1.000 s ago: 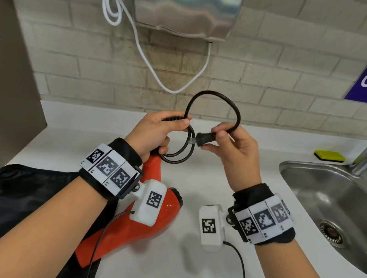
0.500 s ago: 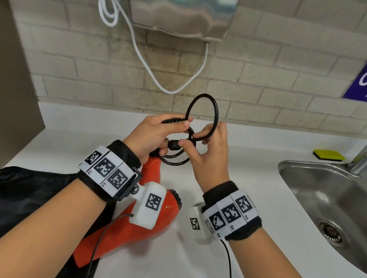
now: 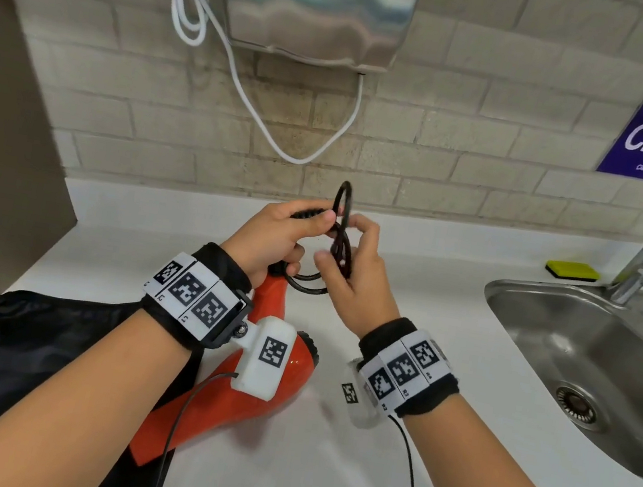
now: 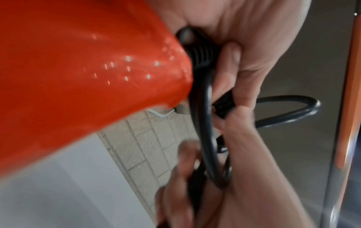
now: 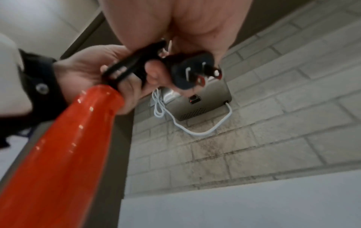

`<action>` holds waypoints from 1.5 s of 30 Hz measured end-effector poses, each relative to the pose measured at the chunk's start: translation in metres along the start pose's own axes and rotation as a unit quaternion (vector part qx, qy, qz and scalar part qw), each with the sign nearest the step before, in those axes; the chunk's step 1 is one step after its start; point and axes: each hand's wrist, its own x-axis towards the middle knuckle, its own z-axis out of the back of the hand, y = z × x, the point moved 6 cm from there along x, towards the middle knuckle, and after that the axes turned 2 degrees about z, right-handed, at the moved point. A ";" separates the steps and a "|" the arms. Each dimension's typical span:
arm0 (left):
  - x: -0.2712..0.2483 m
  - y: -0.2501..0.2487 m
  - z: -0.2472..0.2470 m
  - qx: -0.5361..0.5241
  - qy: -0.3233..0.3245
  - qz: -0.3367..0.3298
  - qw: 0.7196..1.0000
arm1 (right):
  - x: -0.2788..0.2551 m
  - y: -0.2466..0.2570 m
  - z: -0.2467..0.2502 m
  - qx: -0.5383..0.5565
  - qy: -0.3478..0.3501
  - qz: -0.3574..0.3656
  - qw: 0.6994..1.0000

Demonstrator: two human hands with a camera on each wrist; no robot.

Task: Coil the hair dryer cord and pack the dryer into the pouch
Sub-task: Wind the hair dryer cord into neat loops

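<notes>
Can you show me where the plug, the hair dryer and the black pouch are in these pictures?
plug [image 5: 192,72], right wrist view, on its black face between the prongs.
hair dryer [image 3: 289,381], head view, on the orange body.
pouch [image 3: 40,359], head view, on the black fabric left of the dryer.

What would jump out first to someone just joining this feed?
The bright orange hair dryer lying on the white counter, its nozzle end over the black pouch. Just above it, the left hand and right hand hold its coiled black cord at centre. At right, a steel sink.
</notes>
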 end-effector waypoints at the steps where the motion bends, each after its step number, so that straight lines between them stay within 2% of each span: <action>1: 0.000 0.000 0.004 -0.014 -0.007 0.004 1.000 | -0.006 -0.010 0.001 -0.018 0.017 -0.002 1.000; 2: 0.000 0.001 0.008 -0.032 -0.013 0.008 0.999 | -0.012 -0.022 0.004 -0.026 0.026 -0.024 0.999; 5: 0.000 0.002 0.018 -0.057 -0.025 0.018 0.998 | -0.032 -0.067 0.013 -0.038 0.039 -0.151 0.987; 8: -0.001 0.002 0.019 -0.041 -0.024 0.018 0.999 | -0.038 -0.078 0.011 -0.091 0.106 -0.192 0.971; 11: -0.003 0.002 0.018 -0.048 -0.025 0.015 0.998 | -0.028 -0.069 0.010 -0.079 0.119 -0.188 0.972; 15: -0.004 0.001 0.018 -0.033 -0.023 0.004 0.999 | -0.014 -0.037 0.011 0.055 0.052 -0.157 0.985; 17: -0.005 0.000 0.015 -0.019 -0.015 -0.005 1.000 | -0.005 -0.015 0.008 0.079 0.043 -0.121 0.989; 23: -0.006 -0.001 0.008 -0.014 -0.010 -0.012 1.000 | 0.008 0.012 -0.010 0.144 0.103 -0.097 0.979; 30: -0.010 -0.004 0.013 0.001 -0.038 -0.014 0.999 | 0.016 0.011 0.008 0.040 0.075 -0.073 0.994; 34: -0.009 -0.003 0.017 -0.026 -0.049 -0.016 0.998 | 0.011 0.012 0.011 -0.024 0.123 -0.095 0.988; 36: -0.009 -0.002 0.019 -0.040 -0.048 -0.016 0.998 | 0.009 0.010 0.014 -0.020 0.121 -0.109 0.986; 41: -0.009 -0.001 0.019 -0.041 -0.016 -0.012 0.999 | 0.016 0.013 0.026 0.003 0.032 -0.109 0.993; 45: -0.007 -0.004 0.019 -0.034 -0.005 -0.007 0.999 | 0.019 0.029 0.037 -0.039 -0.030 -0.058 0.997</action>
